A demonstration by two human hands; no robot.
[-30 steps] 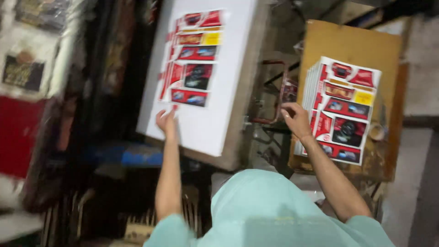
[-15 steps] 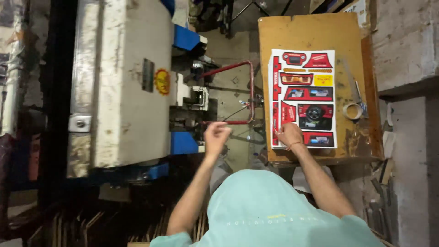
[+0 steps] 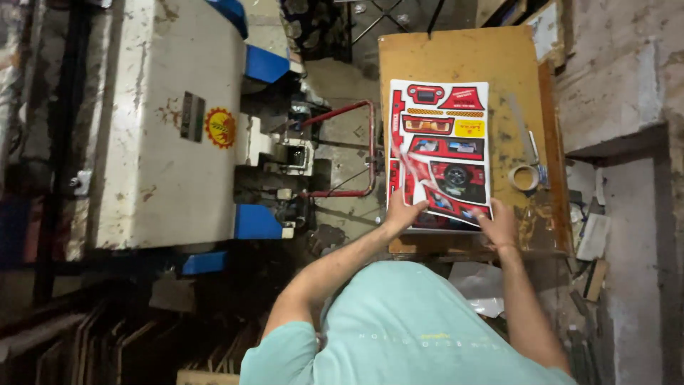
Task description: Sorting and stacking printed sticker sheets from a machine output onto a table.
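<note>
left hand [image 3: 402,214]: I'm pinching the top printed sheet [image 3: 443,153], lifting its near corner
right hand [image 3: 499,224]: pinching the near edge
handling: looks light, floppy; gripping edges suits

The printed sheets [image 3: 442,135] look like glossy paper or thin card, red and white. The table [image 3: 456,57] beneath is worn matt wood, stained at its near edge. The machine [image 3: 157,128] has chipped, rusty painted metal; the tape roll [image 3: 526,177] looks papery.
</note>
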